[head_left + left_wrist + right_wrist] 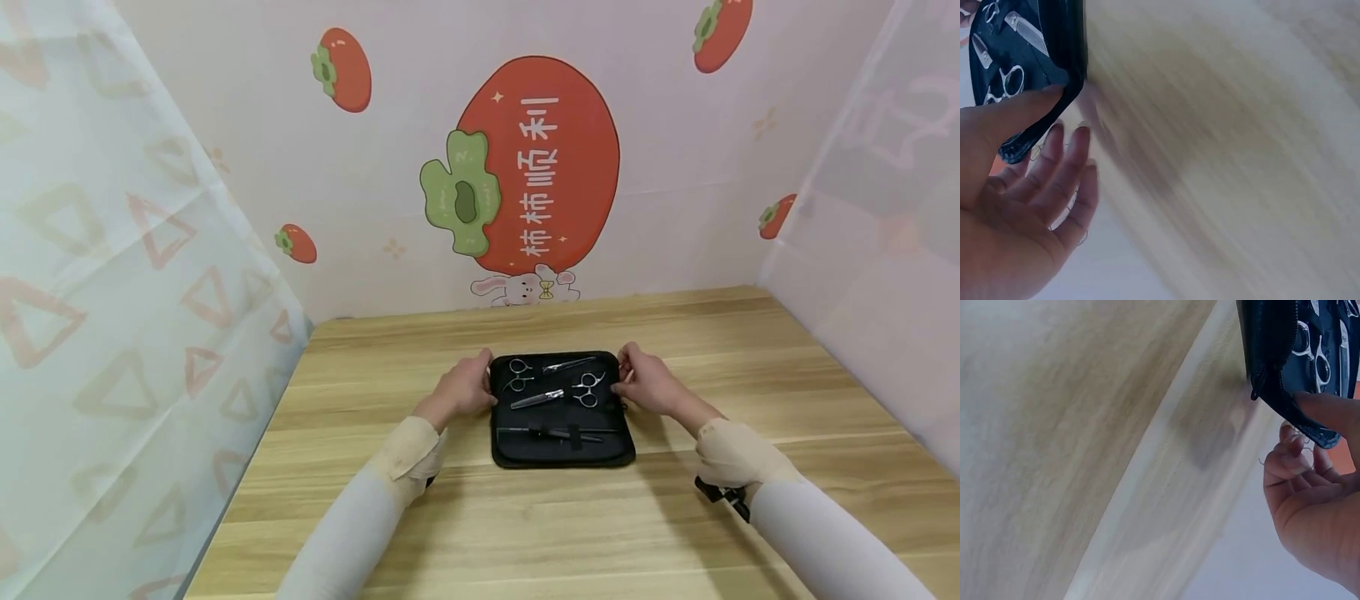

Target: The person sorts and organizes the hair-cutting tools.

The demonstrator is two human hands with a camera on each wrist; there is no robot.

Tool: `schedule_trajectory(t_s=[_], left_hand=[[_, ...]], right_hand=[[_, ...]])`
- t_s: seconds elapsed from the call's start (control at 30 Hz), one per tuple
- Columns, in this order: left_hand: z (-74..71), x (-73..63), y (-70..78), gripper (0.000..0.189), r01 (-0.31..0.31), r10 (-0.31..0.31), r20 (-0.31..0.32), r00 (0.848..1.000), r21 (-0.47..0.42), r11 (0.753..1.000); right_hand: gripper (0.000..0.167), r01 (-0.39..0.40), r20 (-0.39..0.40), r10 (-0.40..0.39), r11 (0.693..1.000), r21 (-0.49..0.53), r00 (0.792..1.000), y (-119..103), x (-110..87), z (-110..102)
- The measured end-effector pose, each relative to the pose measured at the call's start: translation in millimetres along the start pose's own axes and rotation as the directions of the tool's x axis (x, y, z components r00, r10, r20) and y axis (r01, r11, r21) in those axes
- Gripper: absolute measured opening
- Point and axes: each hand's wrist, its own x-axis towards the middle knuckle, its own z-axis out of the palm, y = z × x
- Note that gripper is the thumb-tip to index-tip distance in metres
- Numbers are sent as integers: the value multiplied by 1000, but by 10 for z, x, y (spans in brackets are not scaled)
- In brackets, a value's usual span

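An unfolded black zip case (562, 457) lies on the wooden table. Strapped inside are hairdressing scissors (519, 375) at the top, thinning scissors (588, 390) in the middle and a slim dark comb-like tool (570, 435) lower down. My left hand (467, 385) holds the case's left edge, its thumb (1035, 103) over the inner side and its fingers behind the rim. At the opposite edge, my right hand (647, 382) grips likewise, thumb on the inside and fingers bent behind. A zip pull (1255, 394) hangs near the right hand.
The wood-grain table (525, 533) extends around the case. Behind it stands a backdrop (390, 183) printed with persimmons, and patterned sheets (135, 275) hang at both sides. Each wrist carries a beige wrap (412, 454) with a dark device.
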Motion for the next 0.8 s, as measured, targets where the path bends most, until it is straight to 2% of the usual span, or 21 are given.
schedule_trajectory(t_s=[0.17, 0.3, 0.4, 0.57, 0.67, 0.8], left_hand=[[6, -42, 5, 35, -46, 47, -73, 996, 12, 999], [-6, -102, 35, 31, -126, 127, -120, 985, 20, 992], [-6, -161, 54, 30, -185, 191, -126, 974, 53, 981], [-1, -265, 76, 32, -251, 252, -66, 965, 29, 968], [-3, -322, 84, 32, -304, 304, -14, 953, -16, 953], [-4, -411, 92, 33, -340, 342, 67, 937, -48, 939]], right_hand=[[31, 68, -41, -70, 996, -49, 997, -5, -72, -33], [31, 115, -54, -120, 989, -92, 991, -19, -136, -52], [34, 142, -46, -150, 979, -147, 988, -55, -198, -58], [36, 185, -9, -194, 947, -261, 981, -127, -344, -55], [36, 215, 10, -223, 929, -301, 975, -146, -434, -36], [37, 239, 41, -240, 909, -342, 970, -156, -544, -4]])
